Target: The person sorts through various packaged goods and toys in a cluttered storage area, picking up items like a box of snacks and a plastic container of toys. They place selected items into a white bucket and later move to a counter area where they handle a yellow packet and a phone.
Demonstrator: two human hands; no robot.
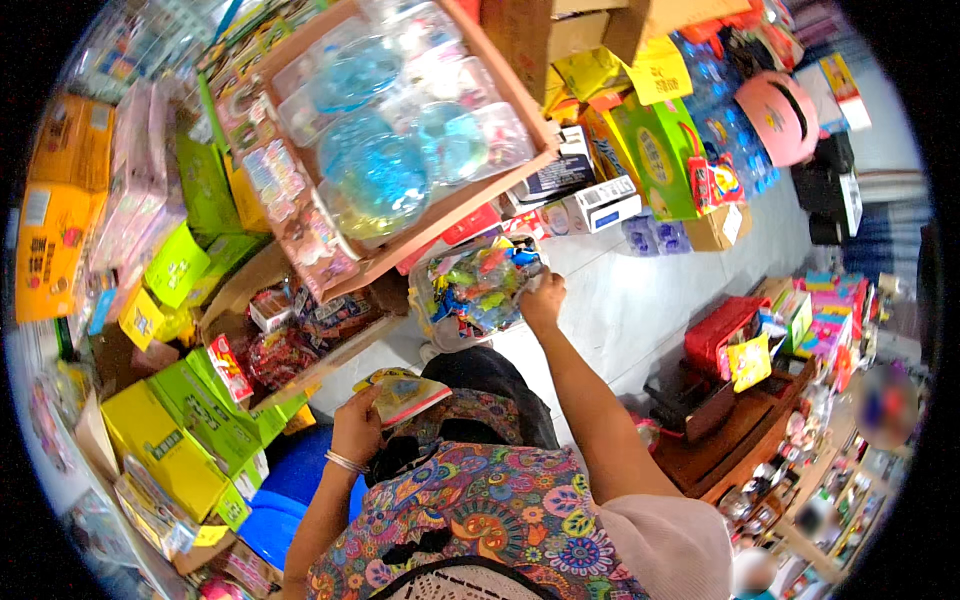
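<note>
My left hand [358, 429] grips a clear plastic bag [411, 401] with a red-edged top and something yellow showing through, held low over my lap. Out in front, my right hand [543, 301] is at the right edge of a clear plastic tub [431, 336]. Small colourful plastic pieces [480, 289] fill this tub, blue, green, red and yellow among them. A greyish, see-through bit shows by my right fingertips; whether they hold it or the tub's rim is unclear.
A large pink display box [435, 225] with blue, clear-domed packs [382, 176] stands beyond the tub. Left of it, an open carton [330, 379] holds wrapped packets. Green and yellow boxes [169, 450] crowd my left, above a blue plastic tub [281, 517]. A brown wooden table [739, 442] is at right.
</note>
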